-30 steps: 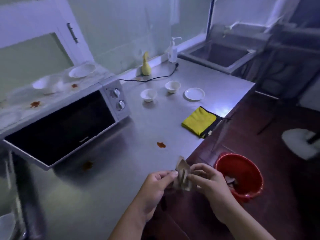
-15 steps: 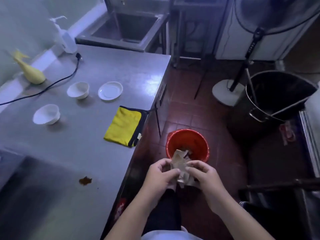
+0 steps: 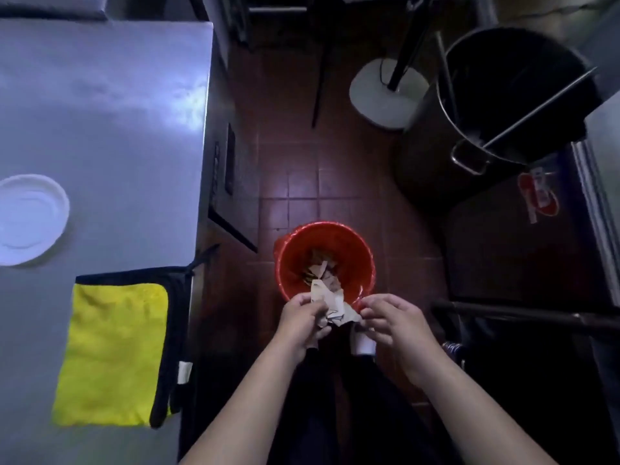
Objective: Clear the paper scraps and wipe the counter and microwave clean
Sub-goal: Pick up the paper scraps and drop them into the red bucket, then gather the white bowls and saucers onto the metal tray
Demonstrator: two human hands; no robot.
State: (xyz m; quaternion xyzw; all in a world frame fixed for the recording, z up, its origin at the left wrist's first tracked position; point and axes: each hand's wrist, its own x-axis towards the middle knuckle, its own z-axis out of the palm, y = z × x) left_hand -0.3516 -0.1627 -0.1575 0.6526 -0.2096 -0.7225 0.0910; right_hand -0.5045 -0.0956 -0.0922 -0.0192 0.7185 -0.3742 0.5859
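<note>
I look straight down at a red bucket on the tiled floor, with several paper scraps lying in it. A bunch of crumpled paper scraps hangs over the bucket's near rim. My left hand is closed on the bunch. My right hand is just right of the paper, its fingers spread, fingertips at the paper's edge. A yellow cloth with a black border lies on the steel counter at the left, close to the counter's edge. The microwave is out of view.
A white plate sits on the counter beyond the cloth. On the floor stand a white round fan base and a large dark metal pot at the upper right. A dark bar crosses at the right.
My view has swung from the counter and microwave down to the floor. Both hands carried the scraps over the red bucket, and my right hand has loosened from the bunch.
</note>
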